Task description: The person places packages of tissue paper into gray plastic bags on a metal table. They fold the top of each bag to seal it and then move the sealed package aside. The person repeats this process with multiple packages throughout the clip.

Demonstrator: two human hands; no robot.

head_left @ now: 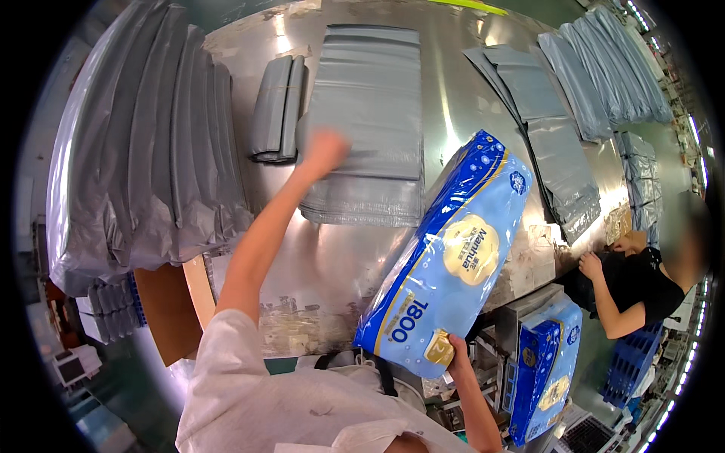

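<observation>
My right hand (458, 358) grips the lower corner of a large blue plastic-wrapped package (430, 302), which looks like a tissue pack. The package is tilted, its far end leaning over the metal table. Out ahead, my left hand (326, 151) is at the left side of a flat stack of grey plastic mailing bags (370, 98). Motion smears its fingers, so whether it touches the bags is unclear. A folded bundle of grey bags (277, 109) lies just left of that stack.
Tall grey-wrapped parcels (143, 151) line the left side. More grey bags (544, 136) and filled parcels (604, 72) lie at the right. A second blue package (544, 370) stands below the table edge. A co-worker in black (642, 283) is at the right. The metal table (332, 264) has worn edges.
</observation>
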